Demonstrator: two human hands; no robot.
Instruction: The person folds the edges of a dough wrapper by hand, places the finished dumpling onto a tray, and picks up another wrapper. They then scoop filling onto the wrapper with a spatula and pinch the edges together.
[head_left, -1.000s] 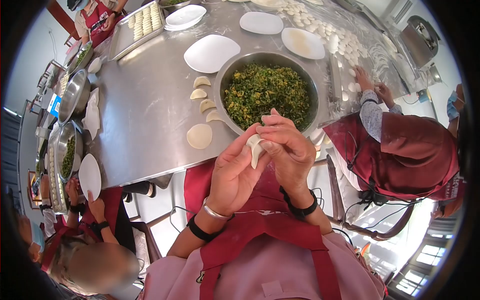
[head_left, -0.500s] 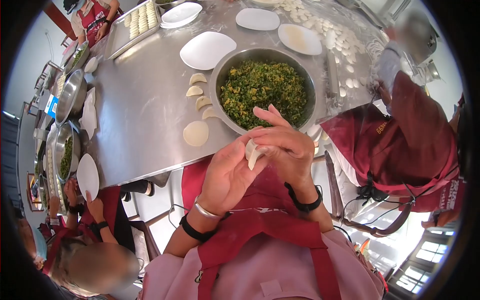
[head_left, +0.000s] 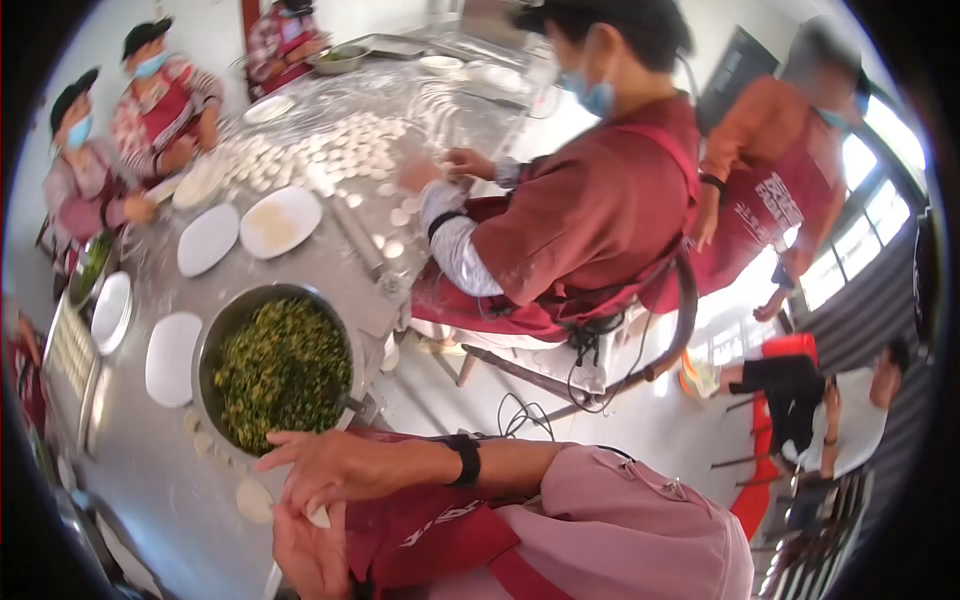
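Observation:
Both my hands are at the table's front edge, fingers closed around a pale dumpling point(head_left: 319, 516), only a sliver of which shows. My left hand point(head_left: 308, 552) supports it from below. My right hand point(head_left: 335, 472) pinches it from above, with a finger or two stretched out over the rim of the bowl. That metal bowl point(head_left: 203, 385) holds chopped green and yellow filling point(head_left: 280, 370). A round dough wrapper point(head_left: 254, 500) lies on the steel table beside my hands. Folded dumplings point(head_left: 203, 441) sit in a row along the bowl, partly hidden and blurred.
White plates point(head_left: 173, 360) stand beyond the bowl, one holding something pale yellow. Many dough pieces point(head_left: 330, 150) cover the floury far table point(head_left: 450, 110). A seated co-worker point(head_left: 590, 200) works on the right, another person point(head_left: 770, 200) stands behind. More people are at the far left.
The view has swung to the right, so the bowl and my hands now appear lower and further left. Co-workers on the right have come into view. My hands still hold the dumpling.

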